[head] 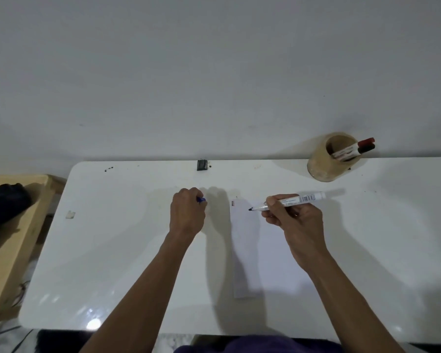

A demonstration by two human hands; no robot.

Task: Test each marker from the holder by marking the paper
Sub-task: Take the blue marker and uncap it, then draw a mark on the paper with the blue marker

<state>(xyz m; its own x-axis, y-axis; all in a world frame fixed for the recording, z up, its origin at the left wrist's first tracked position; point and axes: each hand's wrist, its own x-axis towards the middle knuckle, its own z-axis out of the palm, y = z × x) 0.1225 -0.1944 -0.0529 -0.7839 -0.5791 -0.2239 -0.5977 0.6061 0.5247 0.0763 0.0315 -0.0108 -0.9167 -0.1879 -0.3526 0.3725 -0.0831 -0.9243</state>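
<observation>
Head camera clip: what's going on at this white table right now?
A person is testing markers. The right hand holds an uncapped marker, tip just over the sheet of paper. The left hand is closed around a blue cap. A few short marks sit at the paper's top left corner. Two capped markers remain in the round holder.

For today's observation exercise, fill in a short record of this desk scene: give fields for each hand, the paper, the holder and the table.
right hand: right hand holds an uncapped marker, tip pointing left over the paper
left hand: left hand closed around a blue cap
paper: white paper lies flat, with short red and dark marks near its top left corner
holder: round tan holder at the table's far right, with two capped markers, red and black, leaning in it
table: white table, a small dark object at its far edge
</observation>
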